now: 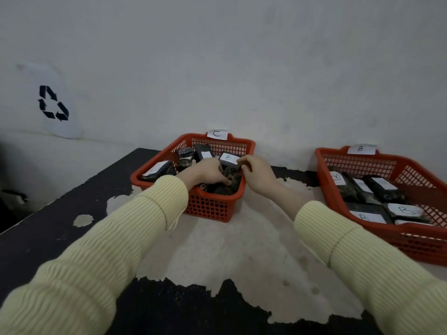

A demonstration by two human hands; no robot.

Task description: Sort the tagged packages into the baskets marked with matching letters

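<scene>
Both arms stretch forward in pale yellow ribbed knit sleeves (135,228), wrists bare, hands nearly meeting. The left hand (210,172) is palm down, fingers bent downward, its grip hidden from here. The right hand (259,174) sits just beside it, fingertips pinching the corner of a black package with a white B tag (228,158).

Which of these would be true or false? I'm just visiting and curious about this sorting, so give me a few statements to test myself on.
1. The right hand pinches a package tagged B. True.
2. That package is at the basket marked B. False: it is at the basket marked C.
3. The left hand reaches into the basket marked C. True.
4. The basket marked B holds nothing. False: several B-tagged packages lie in it.
5. A recycling sign hangs on the wall to the left. True.
</scene>
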